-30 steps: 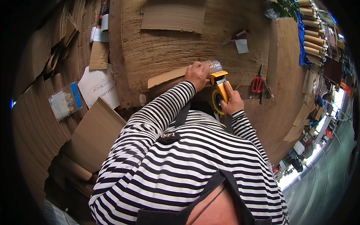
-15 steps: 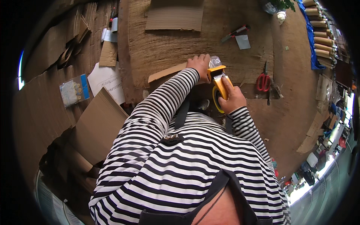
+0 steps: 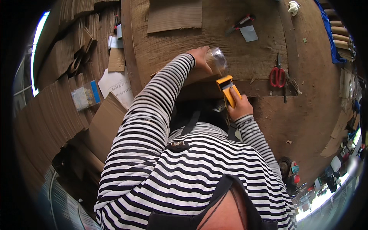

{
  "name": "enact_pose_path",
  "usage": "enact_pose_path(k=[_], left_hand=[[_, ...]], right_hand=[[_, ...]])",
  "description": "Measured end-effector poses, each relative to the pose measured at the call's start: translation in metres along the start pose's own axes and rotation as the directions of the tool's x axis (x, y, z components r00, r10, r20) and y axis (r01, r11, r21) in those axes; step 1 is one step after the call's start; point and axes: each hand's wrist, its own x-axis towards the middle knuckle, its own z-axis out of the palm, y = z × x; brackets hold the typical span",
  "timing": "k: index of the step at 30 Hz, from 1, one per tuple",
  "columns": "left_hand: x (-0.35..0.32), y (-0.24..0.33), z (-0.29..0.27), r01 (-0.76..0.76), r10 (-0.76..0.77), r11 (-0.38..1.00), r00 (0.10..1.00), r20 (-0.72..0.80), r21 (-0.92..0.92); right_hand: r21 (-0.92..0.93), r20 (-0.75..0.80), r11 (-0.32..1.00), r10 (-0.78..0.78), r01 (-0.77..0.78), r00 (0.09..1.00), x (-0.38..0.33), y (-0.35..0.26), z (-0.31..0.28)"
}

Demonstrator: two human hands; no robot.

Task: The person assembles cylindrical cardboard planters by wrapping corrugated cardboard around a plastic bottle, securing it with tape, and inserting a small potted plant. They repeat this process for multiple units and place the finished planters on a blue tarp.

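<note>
Your left hand [image 3: 199, 57] now reaches further out over the brown wooden surface [image 3: 245, 53], its striped sleeve stretched almost straight, where earlier the elbow was bent. Your right hand [image 3: 239, 107] has swung the yellow tape dispenser [image 3: 229, 89] so its roll no longer shows. The clear plastic piece [image 3: 217, 59] by your left fingers sits more exposed.

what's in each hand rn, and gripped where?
Right hand holds a yellow tape dispenser by its lower handle end. Left hand presses a cardboard piece near its top edge; a true grip cannot be told.
</note>
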Motion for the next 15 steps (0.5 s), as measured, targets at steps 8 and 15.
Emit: enact_pose_path(k=[8, 15], left_hand=[[0.020, -0.048, -0.059, -0.074, 0.072, 0.997, 0.977, -0.200, -0.002], [0.012, -0.015, -0.035, 0.249, -0.161, 0.957, 0.883, -0.440, 0.149]], right_hand=[[-0.021, -0.081, 1.000, 0.007, -0.009, 0.997, 0.105, -0.065, -0.026], [0.005, -0.123, 0.997, -0.082, 0.083, 0.989, 0.141, -0.105, -0.052]])
